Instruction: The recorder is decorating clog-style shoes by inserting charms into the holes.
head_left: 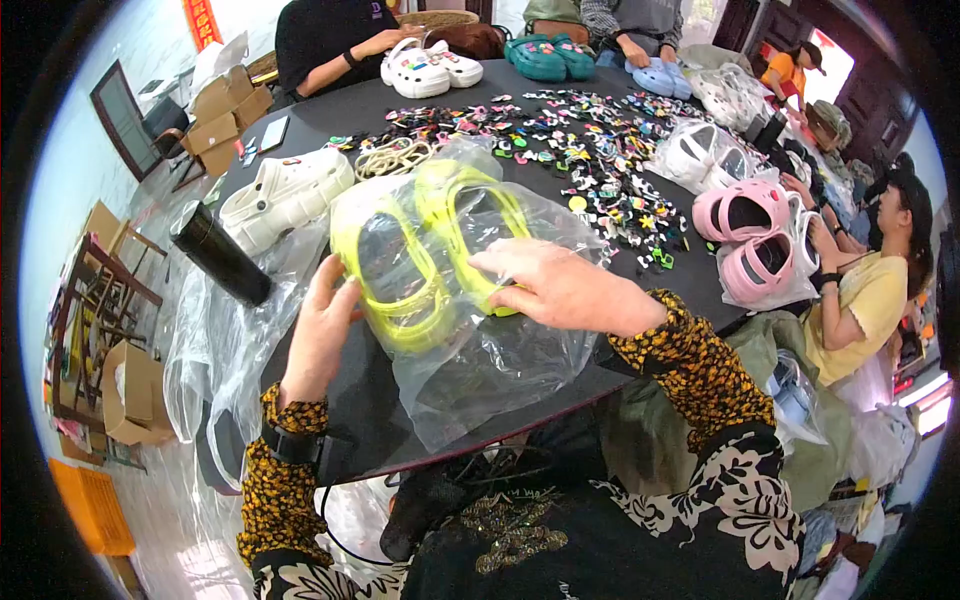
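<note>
A pair of yellow-green clogs [412, 318] lies in front of me on the table, in a clear plastic bag [470, 385] whose loose end spreads toward the near edge. My left hand [322, 322] rests at the outer left side of the left clog, fingers apart. Over the heel part of the right clog is my right hand [565, 288], its thumb and forefinger spread; its other fingers are partly hidden. Beyond the clogs, many small colourful shoe charms [590, 140] are scattered over the dark table [365, 435].
White clogs [290, 200] and a black bottle [220, 255] stand to the left. Pink clogs [765, 215] sit at the right, near a person in yellow [865, 300]. Across the table, other people handle white clogs [430, 68] and blue clogs [658, 78]; teal clogs [548, 58] stand between.
</note>
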